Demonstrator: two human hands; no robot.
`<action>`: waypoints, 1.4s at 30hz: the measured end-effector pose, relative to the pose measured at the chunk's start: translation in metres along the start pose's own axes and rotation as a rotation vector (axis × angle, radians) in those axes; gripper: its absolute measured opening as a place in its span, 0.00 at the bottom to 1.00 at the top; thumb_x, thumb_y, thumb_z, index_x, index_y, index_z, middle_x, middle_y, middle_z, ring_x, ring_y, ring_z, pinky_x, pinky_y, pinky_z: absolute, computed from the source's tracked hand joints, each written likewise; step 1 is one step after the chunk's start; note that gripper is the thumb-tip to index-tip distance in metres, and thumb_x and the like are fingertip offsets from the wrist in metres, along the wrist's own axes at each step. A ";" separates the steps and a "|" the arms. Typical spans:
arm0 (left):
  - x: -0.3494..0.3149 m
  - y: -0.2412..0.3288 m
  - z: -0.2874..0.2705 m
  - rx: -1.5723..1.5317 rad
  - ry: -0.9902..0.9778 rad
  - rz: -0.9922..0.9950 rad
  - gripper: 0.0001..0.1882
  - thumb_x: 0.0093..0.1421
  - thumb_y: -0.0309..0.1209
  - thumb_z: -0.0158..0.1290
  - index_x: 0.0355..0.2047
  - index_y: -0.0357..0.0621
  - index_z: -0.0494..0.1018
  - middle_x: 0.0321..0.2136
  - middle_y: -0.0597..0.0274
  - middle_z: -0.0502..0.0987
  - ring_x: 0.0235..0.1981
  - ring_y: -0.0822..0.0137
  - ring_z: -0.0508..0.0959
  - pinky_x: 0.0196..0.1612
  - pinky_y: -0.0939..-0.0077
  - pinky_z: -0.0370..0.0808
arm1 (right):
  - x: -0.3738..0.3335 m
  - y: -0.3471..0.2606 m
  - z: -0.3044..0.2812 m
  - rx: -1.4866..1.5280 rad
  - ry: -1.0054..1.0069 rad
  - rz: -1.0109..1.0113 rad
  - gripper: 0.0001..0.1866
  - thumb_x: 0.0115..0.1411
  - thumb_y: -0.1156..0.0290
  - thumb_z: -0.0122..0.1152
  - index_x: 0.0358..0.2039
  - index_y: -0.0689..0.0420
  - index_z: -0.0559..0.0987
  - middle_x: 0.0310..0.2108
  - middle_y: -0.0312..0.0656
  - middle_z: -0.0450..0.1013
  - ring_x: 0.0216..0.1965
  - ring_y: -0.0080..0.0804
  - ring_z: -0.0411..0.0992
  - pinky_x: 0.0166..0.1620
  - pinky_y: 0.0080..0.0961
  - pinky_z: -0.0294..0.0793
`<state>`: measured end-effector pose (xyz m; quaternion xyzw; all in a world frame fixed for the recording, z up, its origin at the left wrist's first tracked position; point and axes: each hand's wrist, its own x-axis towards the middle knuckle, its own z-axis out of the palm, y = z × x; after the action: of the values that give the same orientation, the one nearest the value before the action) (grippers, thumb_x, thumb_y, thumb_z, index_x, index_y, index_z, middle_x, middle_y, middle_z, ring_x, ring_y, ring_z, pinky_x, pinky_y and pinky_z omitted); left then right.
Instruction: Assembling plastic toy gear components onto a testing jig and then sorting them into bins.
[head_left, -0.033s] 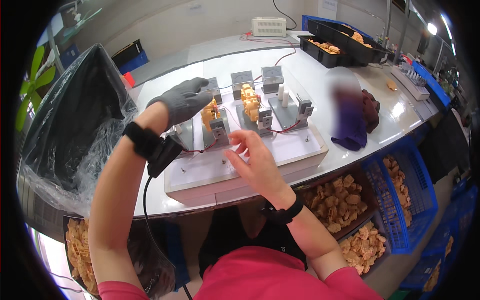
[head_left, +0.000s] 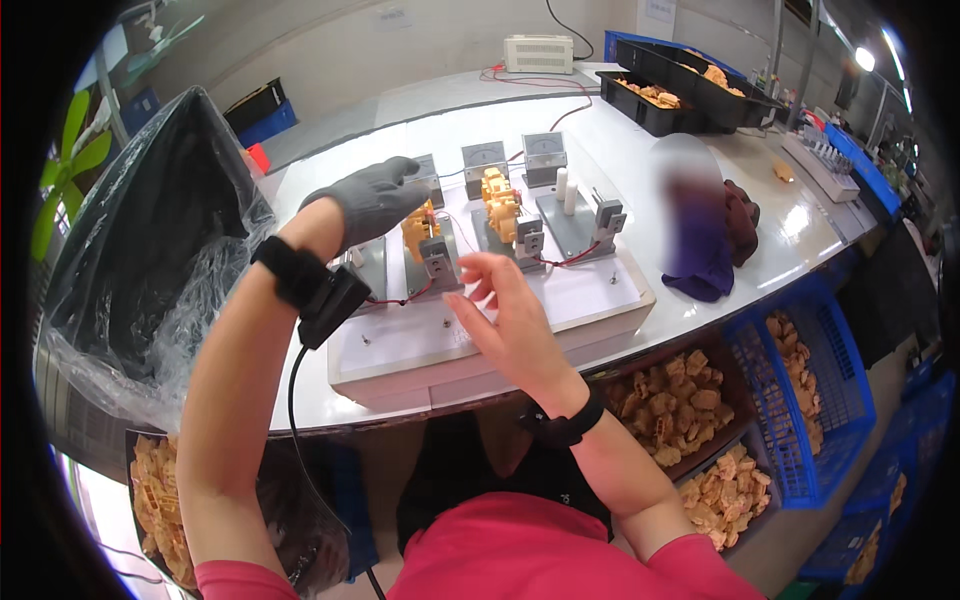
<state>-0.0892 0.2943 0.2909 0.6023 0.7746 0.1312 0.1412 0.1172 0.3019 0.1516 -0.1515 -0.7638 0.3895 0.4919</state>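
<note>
A grey glove covers my left hand (head_left: 372, 200), which reaches over the left end of a white test board (head_left: 490, 320). Its fingers are stretched out, with the tips close to a yellow plastic part (head_left: 416, 236) on a grey stand; whether they touch it cannot be made out. My bare right hand (head_left: 510, 325) hovers above the board's front, fingers apart and loosely bent, holding nothing. Another yellow part (head_left: 500, 208) sits on the middle stand. Two white pegs (head_left: 571, 195) rise from the right-hand stand (head_left: 566, 230). Red wires (head_left: 575, 260) link the small grey clamp blocks.
Meters (head_left: 545, 150) stand behind the fixtures. A plastic-wrapped black container (head_left: 150, 230) occupies the left. Purple cloth (head_left: 700, 270) lies on the right. Crates of tan parts (head_left: 680, 405) sit below the table's front edge; black trays (head_left: 650, 115) hold more at the back right.
My left hand and wrist have shifted very slightly to the right. The right hand has risen a little, and the parts on the stands look unchanged.
</note>
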 end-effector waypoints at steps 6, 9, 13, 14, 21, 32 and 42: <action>0.021 0.011 0.013 -0.183 -0.171 -0.193 0.26 0.59 0.48 0.49 0.51 0.45 0.71 0.45 0.52 0.76 0.38 0.61 0.80 0.32 0.70 0.81 | 0.018 -0.005 0.022 0.035 -0.025 -0.040 0.21 0.59 0.76 0.61 0.53 0.59 0.71 0.44 0.46 0.65 0.40 0.36 0.70 0.47 0.30 0.72; 0.025 0.019 0.022 -0.202 -0.101 -0.259 0.25 0.57 0.45 0.54 0.52 0.46 0.72 0.41 0.53 0.77 0.34 0.60 0.81 0.27 0.71 0.80 | 0.016 -0.002 0.026 0.051 0.028 -0.001 0.22 0.58 0.78 0.60 0.54 0.59 0.71 0.43 0.45 0.65 0.41 0.36 0.70 0.47 0.31 0.72; 0.039 0.009 0.028 -0.005 -0.187 -0.100 0.38 0.51 0.48 0.59 0.56 0.37 0.65 0.43 0.47 0.78 0.36 0.59 0.81 0.33 0.66 0.80 | 0.014 0.004 0.032 -0.088 0.062 -0.079 0.23 0.57 0.78 0.62 0.54 0.57 0.70 0.41 0.44 0.65 0.35 0.32 0.69 0.43 0.28 0.72; 0.040 0.011 0.030 0.070 -0.149 -0.145 0.37 0.50 0.47 0.59 0.55 0.35 0.66 0.42 0.46 0.78 0.38 0.56 0.81 0.37 0.63 0.79 | 0.015 0.003 0.033 -0.076 0.072 -0.079 0.21 0.57 0.77 0.63 0.51 0.57 0.72 0.39 0.42 0.66 0.33 0.30 0.68 0.41 0.28 0.72; 0.040 0.014 0.031 0.090 -0.140 -0.198 0.38 0.50 0.47 0.56 0.58 0.37 0.66 0.50 0.38 0.74 0.51 0.47 0.75 0.52 0.60 0.73 | 0.017 0.009 0.029 -0.005 0.043 -0.068 0.16 0.55 0.74 0.66 0.44 0.57 0.75 0.35 0.39 0.68 0.28 0.28 0.65 0.35 0.25 0.70; -0.038 0.007 -0.049 -0.368 0.180 0.458 0.27 0.67 0.41 0.49 0.63 0.41 0.64 0.57 0.56 0.70 0.57 0.66 0.71 0.59 0.73 0.66 | 0.002 0.016 0.015 0.112 0.213 -0.130 0.27 0.57 0.65 0.67 0.54 0.56 0.68 0.41 0.44 0.68 0.38 0.35 0.70 0.42 0.31 0.71; -0.138 0.092 0.136 -0.104 -0.118 0.613 0.38 0.64 0.43 0.52 0.66 0.33 0.53 0.60 0.40 0.64 0.60 0.48 0.66 0.58 0.58 0.67 | -0.150 -0.012 -0.097 1.045 -0.085 0.680 0.28 0.64 0.60 0.60 0.60 0.58 0.65 0.53 0.40 0.72 0.53 0.27 0.72 0.53 0.26 0.73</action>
<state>0.0772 0.1868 0.2083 0.8064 0.5397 0.1720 0.1702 0.2736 0.2450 0.0863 -0.1099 -0.4004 0.8521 0.3185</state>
